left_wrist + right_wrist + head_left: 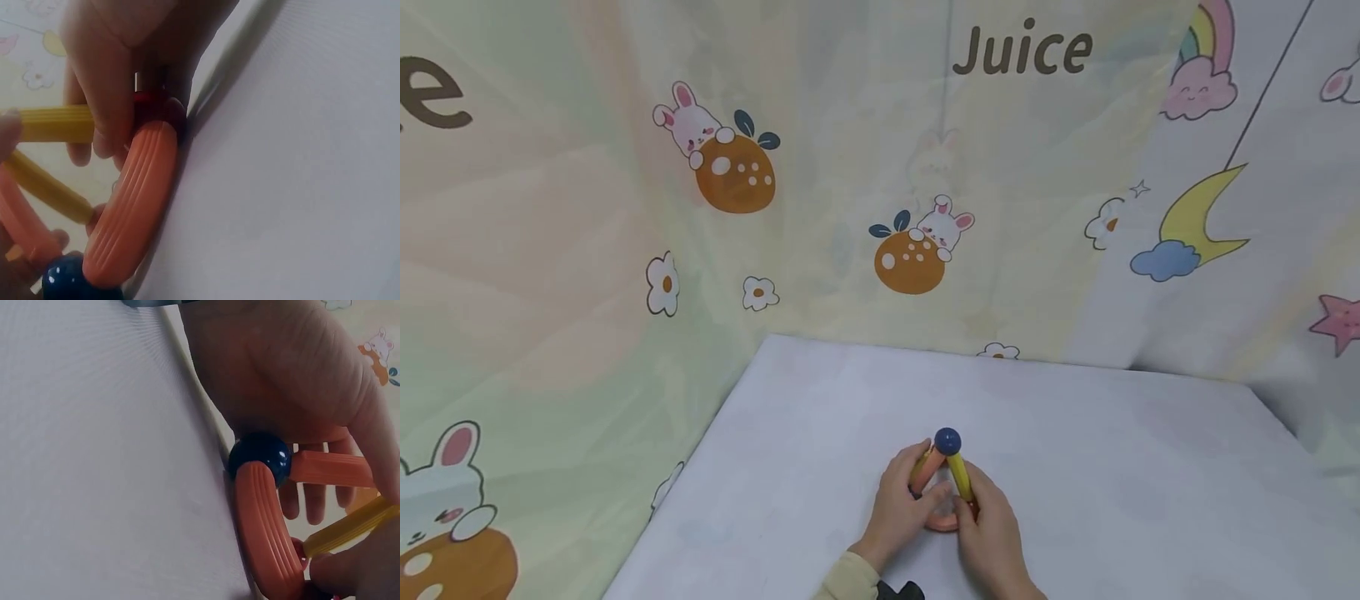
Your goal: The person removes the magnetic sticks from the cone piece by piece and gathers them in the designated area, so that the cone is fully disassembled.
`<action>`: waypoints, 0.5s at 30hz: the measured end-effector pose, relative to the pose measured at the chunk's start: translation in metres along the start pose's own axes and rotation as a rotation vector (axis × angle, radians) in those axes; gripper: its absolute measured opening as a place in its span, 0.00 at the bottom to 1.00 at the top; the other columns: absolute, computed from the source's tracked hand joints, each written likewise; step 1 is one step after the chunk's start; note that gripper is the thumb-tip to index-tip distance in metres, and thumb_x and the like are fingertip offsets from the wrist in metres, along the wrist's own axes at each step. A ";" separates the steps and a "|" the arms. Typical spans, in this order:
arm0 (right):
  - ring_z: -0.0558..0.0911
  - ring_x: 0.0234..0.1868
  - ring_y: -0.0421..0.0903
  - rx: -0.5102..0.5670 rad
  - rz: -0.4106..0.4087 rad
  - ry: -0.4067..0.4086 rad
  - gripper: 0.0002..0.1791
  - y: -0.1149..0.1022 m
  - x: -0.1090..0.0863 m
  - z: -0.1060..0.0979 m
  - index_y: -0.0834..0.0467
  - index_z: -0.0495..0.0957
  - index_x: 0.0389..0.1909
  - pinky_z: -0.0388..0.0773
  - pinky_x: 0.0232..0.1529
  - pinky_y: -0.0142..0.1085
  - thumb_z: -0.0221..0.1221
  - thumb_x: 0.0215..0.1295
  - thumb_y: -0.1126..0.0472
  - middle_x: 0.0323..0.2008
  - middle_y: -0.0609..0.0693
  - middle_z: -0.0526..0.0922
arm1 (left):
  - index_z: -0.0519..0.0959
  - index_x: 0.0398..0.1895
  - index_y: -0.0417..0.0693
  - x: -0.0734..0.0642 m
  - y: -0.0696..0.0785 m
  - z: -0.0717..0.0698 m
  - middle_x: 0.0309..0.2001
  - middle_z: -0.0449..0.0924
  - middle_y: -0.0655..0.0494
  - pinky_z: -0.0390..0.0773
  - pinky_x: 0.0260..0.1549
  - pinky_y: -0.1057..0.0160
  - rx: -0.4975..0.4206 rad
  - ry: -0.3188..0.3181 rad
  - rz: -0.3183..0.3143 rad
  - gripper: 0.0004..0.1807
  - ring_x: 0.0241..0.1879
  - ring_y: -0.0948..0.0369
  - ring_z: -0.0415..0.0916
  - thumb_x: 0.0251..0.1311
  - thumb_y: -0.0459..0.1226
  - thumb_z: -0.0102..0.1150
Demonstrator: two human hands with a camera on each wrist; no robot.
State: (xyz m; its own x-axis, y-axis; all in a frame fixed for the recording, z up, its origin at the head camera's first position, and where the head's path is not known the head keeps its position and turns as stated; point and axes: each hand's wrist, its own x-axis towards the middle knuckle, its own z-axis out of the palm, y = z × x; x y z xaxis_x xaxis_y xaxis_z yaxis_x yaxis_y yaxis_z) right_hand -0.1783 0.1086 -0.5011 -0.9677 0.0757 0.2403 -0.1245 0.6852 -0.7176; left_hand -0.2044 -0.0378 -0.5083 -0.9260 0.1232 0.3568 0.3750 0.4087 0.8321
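Both hands hold a stick-and-ball construction toy, a frame of ribbed sticks joined by balls. In the head view its blue top ball sits above a straight orange stick and a yellow stick. My left hand holds the left side, beside a lower blue ball. On the right side, my right hand pinches near a red ball and a yellow stick's end. A curved orange stick forms the near side of the base, low over the table. Fingers hide parts of the far side.
The frame is over a white table in its near middle part. Behind and to the left hangs a printed curtain with rabbits, oranges and flowers. A black object shows beside the left sleeve.
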 end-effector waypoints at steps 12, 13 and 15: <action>0.81 0.39 0.41 -0.057 -0.051 0.078 0.23 -0.015 -0.010 -0.001 0.55 0.79 0.56 0.79 0.42 0.43 0.56 0.57 0.66 0.45 0.45 0.84 | 0.75 0.60 0.58 0.002 0.010 -0.001 0.56 0.78 0.62 0.73 0.57 0.57 -0.097 0.166 0.216 0.23 0.58 0.60 0.73 0.61 0.43 0.64; 0.81 0.39 0.40 -0.030 -0.049 0.109 0.21 -0.016 -0.011 -0.003 0.55 0.80 0.55 0.79 0.42 0.43 0.55 0.60 0.66 0.43 0.44 0.84 | 0.75 0.59 0.57 0.001 0.011 -0.001 0.55 0.78 0.61 0.74 0.56 0.58 -0.092 0.170 0.232 0.22 0.56 0.60 0.74 0.61 0.42 0.64; 0.82 0.38 0.39 0.046 -0.072 0.184 0.18 -0.019 -0.011 -0.006 0.55 0.81 0.53 0.79 0.41 0.42 0.55 0.64 0.66 0.40 0.42 0.84 | 0.76 0.57 0.56 0.000 0.013 0.001 0.52 0.79 0.61 0.76 0.53 0.60 -0.072 0.172 0.257 0.21 0.52 0.62 0.75 0.60 0.40 0.64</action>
State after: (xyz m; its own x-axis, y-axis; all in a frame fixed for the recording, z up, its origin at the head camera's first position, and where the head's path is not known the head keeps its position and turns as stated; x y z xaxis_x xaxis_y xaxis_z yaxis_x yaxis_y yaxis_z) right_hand -0.1637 0.0994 -0.4861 -0.9003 0.1618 0.4040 -0.2054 0.6604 -0.7223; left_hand -0.1997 -0.0318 -0.4978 -0.7817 0.0565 0.6210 0.6037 0.3180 0.7310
